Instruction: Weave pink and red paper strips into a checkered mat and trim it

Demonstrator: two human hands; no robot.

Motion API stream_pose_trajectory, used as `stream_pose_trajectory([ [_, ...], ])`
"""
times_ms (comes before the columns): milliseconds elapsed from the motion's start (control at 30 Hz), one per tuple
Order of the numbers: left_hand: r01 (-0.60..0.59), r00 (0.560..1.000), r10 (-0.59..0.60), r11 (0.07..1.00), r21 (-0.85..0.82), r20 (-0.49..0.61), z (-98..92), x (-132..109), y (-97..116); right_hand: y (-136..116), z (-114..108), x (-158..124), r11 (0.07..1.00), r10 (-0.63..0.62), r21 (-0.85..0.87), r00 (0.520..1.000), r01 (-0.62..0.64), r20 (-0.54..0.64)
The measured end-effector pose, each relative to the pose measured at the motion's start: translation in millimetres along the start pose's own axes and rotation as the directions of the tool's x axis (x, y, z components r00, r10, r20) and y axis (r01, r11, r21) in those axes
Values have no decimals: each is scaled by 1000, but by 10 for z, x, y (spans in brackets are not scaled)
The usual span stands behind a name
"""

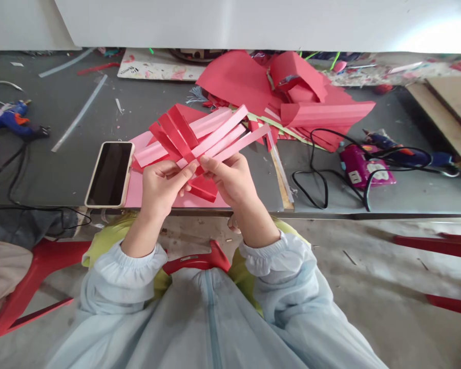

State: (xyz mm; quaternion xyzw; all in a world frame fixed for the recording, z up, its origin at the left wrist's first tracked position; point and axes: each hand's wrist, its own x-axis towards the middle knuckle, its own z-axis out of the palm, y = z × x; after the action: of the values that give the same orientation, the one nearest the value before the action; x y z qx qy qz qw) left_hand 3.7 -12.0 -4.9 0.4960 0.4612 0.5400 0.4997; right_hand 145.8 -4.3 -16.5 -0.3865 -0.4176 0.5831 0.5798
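1. A seated person holds a fan of red and pink paper strips [200,136] just above the near edge of a grey bench [54,169], with both hands raised in front of the chest.
2. The left hand [162,185] is closed on the fan's lower end, one digit laid flat along the strips and the rest curled beneath. The right hand [232,180] closes on the same gathered end from the other side, its fingers [214,165] almost meeting the left hand's fingertip.
3. The strips come together at that pinch point between the two hands and spread up and away from the fingers. The pink ones reach to the right and the red ones cross to the left, with all the free ends unsupported in the air.
4. The strips look feather-light, thin and floppy, and likely to crease, tear or slip out of order. The sound place to take hold appears to be the gathered end where they overlap, with a flat, gentle pinch rather than a squeeze.
5. A pink sheet [138,192] lies on the bench beneath the hands, and a phone [109,174] rests face up just beside the left hand. A heap of red paper [253,82] sits farther back, and a glue gun [11,119] lies well apart at the left.
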Motion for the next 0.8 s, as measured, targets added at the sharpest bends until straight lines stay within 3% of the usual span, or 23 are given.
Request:
stream_pose_trajectory([
  [200, 7, 998, -11, 998, 63, 60, -8, -31, -24, -24, 42, 14, 988, 17, 156, 990, 6, -143],
  [500, 12, 998, -15, 998, 55, 54, -7, -41, -5, -31, 17, 4, 1000, -27, -17, 978, 24, -205],
  [800, 27, 998, -28, 999, 20, 52, -4, -26, 2, -52, -28, 12, 999, -11, -35, 984, 5, -179],
])
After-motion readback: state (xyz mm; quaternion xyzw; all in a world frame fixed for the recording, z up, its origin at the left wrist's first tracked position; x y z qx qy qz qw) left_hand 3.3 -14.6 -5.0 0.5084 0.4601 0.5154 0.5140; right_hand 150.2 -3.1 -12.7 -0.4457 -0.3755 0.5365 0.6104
